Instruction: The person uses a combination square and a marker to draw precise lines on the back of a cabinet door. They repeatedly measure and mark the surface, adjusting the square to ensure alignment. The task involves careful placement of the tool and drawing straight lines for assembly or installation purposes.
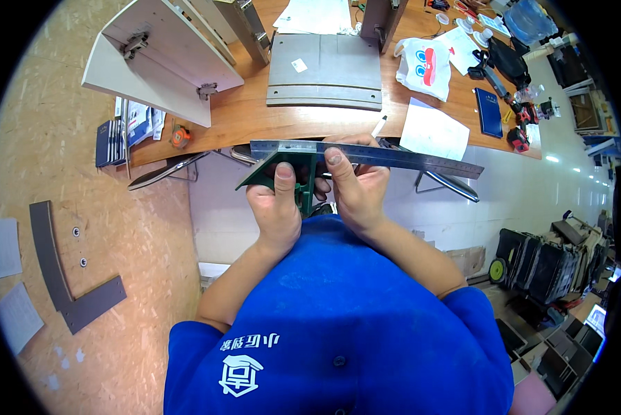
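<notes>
A combination square is held in front of my chest, over the table's near edge. Its green head [303, 181] is gripped by my left hand [277, 207], the thumb lying on the front face. My right hand [357, 187] closes around the steel rule [421, 160], its thumb pressed on the metal beside the head. The rule passes through the head and extends to the right, tilting slightly downward. A white pen [379, 126] with a dark tip shows just above my right fingers; whether they hold it or it lies on the table, I cannot tell.
Ahead on the wooden table [245, 104] lies a grey panel [324, 72] between uprights. A hinged white panel [151, 69] stands left, near an orange tape measure [180, 136]. Right are paper [435, 129], a plastic bag [423, 68] and a blue notebook [489, 112].
</notes>
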`<action>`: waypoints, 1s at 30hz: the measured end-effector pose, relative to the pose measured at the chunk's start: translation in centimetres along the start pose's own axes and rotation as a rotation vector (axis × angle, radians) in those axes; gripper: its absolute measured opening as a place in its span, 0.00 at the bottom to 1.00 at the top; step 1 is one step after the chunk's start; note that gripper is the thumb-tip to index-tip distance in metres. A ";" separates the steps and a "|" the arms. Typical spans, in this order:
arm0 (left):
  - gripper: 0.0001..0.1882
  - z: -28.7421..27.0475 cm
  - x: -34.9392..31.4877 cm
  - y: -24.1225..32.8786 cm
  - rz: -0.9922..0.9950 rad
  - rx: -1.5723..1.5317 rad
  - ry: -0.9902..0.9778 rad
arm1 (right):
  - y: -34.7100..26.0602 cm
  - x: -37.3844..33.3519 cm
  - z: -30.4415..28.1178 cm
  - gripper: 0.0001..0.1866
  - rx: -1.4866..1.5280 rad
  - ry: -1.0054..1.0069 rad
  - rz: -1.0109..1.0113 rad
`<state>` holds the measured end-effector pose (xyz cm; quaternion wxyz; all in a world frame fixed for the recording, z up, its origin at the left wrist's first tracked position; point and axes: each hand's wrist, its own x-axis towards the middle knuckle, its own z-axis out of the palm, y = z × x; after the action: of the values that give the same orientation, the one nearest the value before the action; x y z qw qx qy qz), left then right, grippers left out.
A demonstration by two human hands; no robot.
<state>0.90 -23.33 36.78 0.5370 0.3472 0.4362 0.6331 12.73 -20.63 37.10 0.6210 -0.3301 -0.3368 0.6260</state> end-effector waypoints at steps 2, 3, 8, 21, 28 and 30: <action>0.27 0.0 0.0 0.0 0.011 0.008 -0.001 | -0.1 -0.1 -0.1 0.15 0.017 -0.013 -0.008; 0.27 0.0 -0.1 0.1 0.016 0.011 -0.002 | -0.1 -0.1 -0.1 0.15 0.025 -0.020 -0.013; 0.28 -0.2 -0.3 0.3 0.013 -0.008 0.001 | 0.1 -0.3 -0.2 0.14 0.040 -0.015 -0.053; 0.27 -1.1 -0.5 0.5 0.050 -0.001 0.007 | 0.4 -0.5 0.9 0.12 0.141 -0.008 0.035; 0.27 -1.5 -0.8 0.3 0.022 -0.002 0.020 | 0.7 -0.8 0.9 0.10 0.080 -0.036 0.005; 0.27 -1.5 -0.8 0.3 0.023 -0.001 0.023 | 0.9 -0.9 0.9 0.11 0.083 -0.044 -0.007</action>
<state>-0.39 -24.43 36.55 0.5249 0.3448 0.4380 0.6432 11.50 -21.52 36.83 0.6289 -0.2890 -0.3250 0.6445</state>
